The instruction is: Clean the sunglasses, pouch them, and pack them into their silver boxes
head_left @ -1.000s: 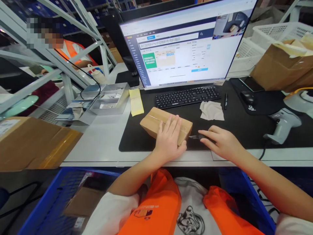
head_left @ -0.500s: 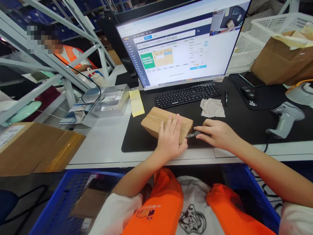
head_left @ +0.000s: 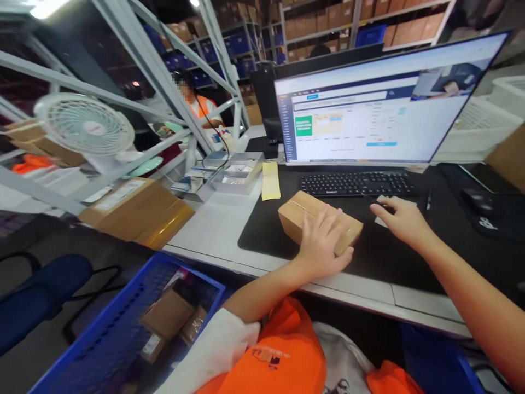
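A small taped cardboard box [head_left: 293, 218] lies on the black desk mat [head_left: 262, 232]. My left hand [head_left: 322, 243] holds it down, fingers spread over the top and thumb at its near right corner. To the right, clear of the box, my right hand [head_left: 404, 219] is raised near the keyboard's front edge. Its fingers are closed on a utility knife [head_left: 371, 200], of which only a dark, blurred tip shows. Below that hand, a crumpled light cloth or paper [head_left: 380, 222] is mostly covered.
Behind the box are a keyboard [head_left: 356, 185] and a monitor [head_left: 348, 148]. Yellow notes [head_left: 270, 180] and a grey tray [head_left: 238, 180] stand left. A pen [head_left: 429, 200] and mouse [head_left: 478, 202] lie right. A blue crate [head_left: 135, 284] with parcels sits below the desk, and a co-worker [head_left: 203, 106] is beyond the frame.
My right hand has drawn the knife away from the box's right end and lifted it toward the keyboard. My left hand stays on the box. The view has swung left and up.
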Action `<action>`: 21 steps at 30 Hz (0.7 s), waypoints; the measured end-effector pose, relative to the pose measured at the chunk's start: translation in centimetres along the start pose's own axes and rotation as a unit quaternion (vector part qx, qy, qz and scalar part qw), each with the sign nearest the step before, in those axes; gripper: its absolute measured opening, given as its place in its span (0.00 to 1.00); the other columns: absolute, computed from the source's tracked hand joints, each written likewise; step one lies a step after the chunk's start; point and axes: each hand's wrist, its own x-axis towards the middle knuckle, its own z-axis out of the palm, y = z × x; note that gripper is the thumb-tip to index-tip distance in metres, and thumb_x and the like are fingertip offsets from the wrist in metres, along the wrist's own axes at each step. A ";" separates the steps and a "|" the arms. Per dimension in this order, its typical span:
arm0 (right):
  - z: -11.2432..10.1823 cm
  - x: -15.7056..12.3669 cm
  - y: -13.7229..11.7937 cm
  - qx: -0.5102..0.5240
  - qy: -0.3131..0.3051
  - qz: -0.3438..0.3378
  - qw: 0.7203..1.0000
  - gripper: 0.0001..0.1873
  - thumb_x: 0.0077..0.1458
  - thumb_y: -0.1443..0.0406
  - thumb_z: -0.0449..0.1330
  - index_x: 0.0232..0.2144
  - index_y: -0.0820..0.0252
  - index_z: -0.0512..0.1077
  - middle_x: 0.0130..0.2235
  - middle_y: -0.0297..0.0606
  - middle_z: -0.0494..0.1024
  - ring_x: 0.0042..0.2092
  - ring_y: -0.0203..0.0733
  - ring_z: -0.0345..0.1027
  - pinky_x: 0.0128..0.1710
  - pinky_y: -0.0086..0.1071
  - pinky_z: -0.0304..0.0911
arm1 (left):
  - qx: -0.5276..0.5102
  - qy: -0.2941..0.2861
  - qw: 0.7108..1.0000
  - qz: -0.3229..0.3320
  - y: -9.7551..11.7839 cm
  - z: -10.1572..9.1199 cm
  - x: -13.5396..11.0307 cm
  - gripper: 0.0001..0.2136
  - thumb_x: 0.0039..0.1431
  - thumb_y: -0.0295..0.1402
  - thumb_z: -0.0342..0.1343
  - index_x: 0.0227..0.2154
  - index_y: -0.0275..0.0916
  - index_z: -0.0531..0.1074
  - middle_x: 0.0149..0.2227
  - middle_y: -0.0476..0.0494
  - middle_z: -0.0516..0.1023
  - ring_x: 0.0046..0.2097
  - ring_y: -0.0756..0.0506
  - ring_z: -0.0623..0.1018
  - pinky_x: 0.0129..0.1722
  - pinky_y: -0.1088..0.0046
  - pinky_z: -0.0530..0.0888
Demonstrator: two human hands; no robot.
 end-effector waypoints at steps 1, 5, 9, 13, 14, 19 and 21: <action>0.7 0.7 -1.3 0.030 -0.016 0.001 0.999 0.24 0.54 0.47 0.62 0.39 0.60 0.82 0.38 0.45 0.83 0.39 0.52 0.75 0.39 0.42 0.66 | -0.012 0.025 1.000 -0.002 -0.4 -0.3 -0.4 0.25 0.61 0.44 0.53 0.59 0.40 0.71 0.66 0.33 0.70 0.73 0.32 0.58 0.69 0.37 0.48; 3.7 2.6 -5.8 0.229 -0.116 0.058 0.965 0.23 0.49 0.47 0.65 0.36 0.61 0.79 0.23 0.34 0.72 0.25 0.38 0.62 0.25 0.32 0.56 | -0.115 0.148 0.980 -0.070 -3.8 -3.7 -3.5 0.21 0.62 0.43 0.53 0.55 0.41 0.73 0.65 0.34 0.70 0.72 0.35 0.60 0.69 0.44 0.58; 7.2 2.5 -9.0 0.420 -0.205 0.129 0.874 0.32 0.51 0.43 0.63 0.44 0.64 0.72 0.20 0.23 0.55 0.21 0.31 0.47 0.22 0.28 0.42 | -0.251 0.215 0.900 -0.284 -9.5 -8.1 -7.7 0.25 0.64 0.47 0.55 0.59 0.40 0.70 0.66 0.33 0.68 0.69 0.36 0.66 0.69 0.53 0.62; 10.3 -0.1 -12.5 0.472 -0.323 0.104 0.813 0.33 0.54 0.40 0.61 0.46 0.63 0.71 0.21 0.24 0.57 0.22 0.31 0.47 0.23 0.29 0.44 | -0.368 0.293 0.742 -0.478 -13.7 -9.6 -9.7 0.20 0.63 0.45 0.58 0.52 0.38 0.75 0.58 0.38 0.78 0.63 0.39 0.74 0.65 0.64 0.68; 10.7 -0.9 -13.3 0.478 -0.338 0.099 0.804 0.33 0.54 0.40 0.61 0.44 0.63 0.71 0.21 0.24 0.57 0.22 0.31 0.47 0.23 0.29 0.44 | -0.402 0.301 0.698 -0.510 -14.2 -9.5 -9.7 0.17 0.64 0.42 0.58 0.50 0.38 0.76 0.55 0.40 0.80 0.61 0.40 0.76 0.63 0.66 0.70; 9.1 -4.2 -14.7 0.500 -0.270 0.144 0.810 0.32 0.52 0.40 0.63 0.45 0.60 0.70 0.23 0.25 0.57 0.23 0.32 0.47 0.23 0.28 0.44 | -0.518 0.239 0.609 -0.552 -15.0 -7.7 -6.9 0.15 0.64 0.42 0.57 0.44 0.34 0.78 0.41 0.40 0.85 0.47 0.41 0.84 0.50 0.67 0.79; 7.4 -5.5 -14.3 0.508 -0.215 0.166 0.818 0.32 0.53 0.42 0.63 0.49 0.58 0.69 0.24 0.25 0.57 0.24 0.32 0.48 0.23 0.28 0.46 | -0.549 0.180 0.615 -0.536 -15.3 -6.4 -4.4 0.15 0.62 0.42 0.59 0.41 0.33 0.78 0.38 0.38 0.85 0.44 0.40 0.84 0.48 0.66 0.79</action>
